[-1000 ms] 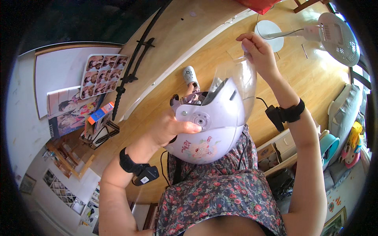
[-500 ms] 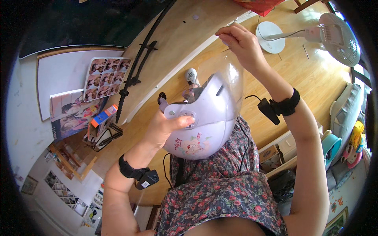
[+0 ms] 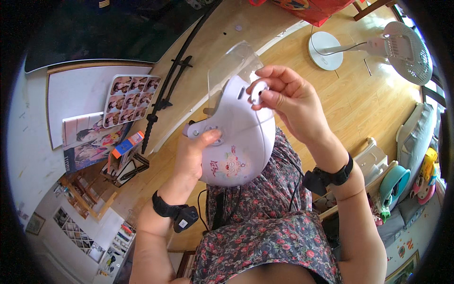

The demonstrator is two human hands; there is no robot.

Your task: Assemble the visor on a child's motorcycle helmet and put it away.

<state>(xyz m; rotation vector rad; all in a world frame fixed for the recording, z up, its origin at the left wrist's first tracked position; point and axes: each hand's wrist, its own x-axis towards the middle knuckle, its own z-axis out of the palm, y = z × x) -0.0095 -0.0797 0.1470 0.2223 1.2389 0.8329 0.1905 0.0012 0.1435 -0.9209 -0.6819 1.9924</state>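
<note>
At the upper left of the frame, a large dark panel [image 3: 109, 35] is seen, with a white board [image 3: 75, 90] below it. The board is partly covered by a sheet of portrait photos [image 3: 131, 100] and a poster [image 3: 87, 142]. A blue and orange box [image 3: 128, 145] is placed just right of the poster, near a long black pole [image 3: 152, 106].

Left of centre, a lilac helmet [image 3: 246, 146] is gripped by the left hand [image 3: 189, 154]: the thumb is laid over a round fitting [image 3: 215, 135] on the shell, while the other fingers are hidden behind it. The helmet is held at the middle of the frame, above the floral dress [image 3: 265, 236], its printed pattern turned toward the lower edge. A clear visor [image 3: 229, 66] is seen above the helmet.

Right of the helmet's upper part, a small white disc [image 3: 257, 96] is pinched by the right hand [image 3: 293, 106] between thumb and fingers; whether it is joined to the visor cannot be told. A black strap is worn on each wrist.

At the upper right, a white fan [image 3: 409, 52] is stood on the wooden floor [image 3: 307, 90]. Below it, near the right edge, a teal basin [image 3: 397, 183] is seen.
</note>
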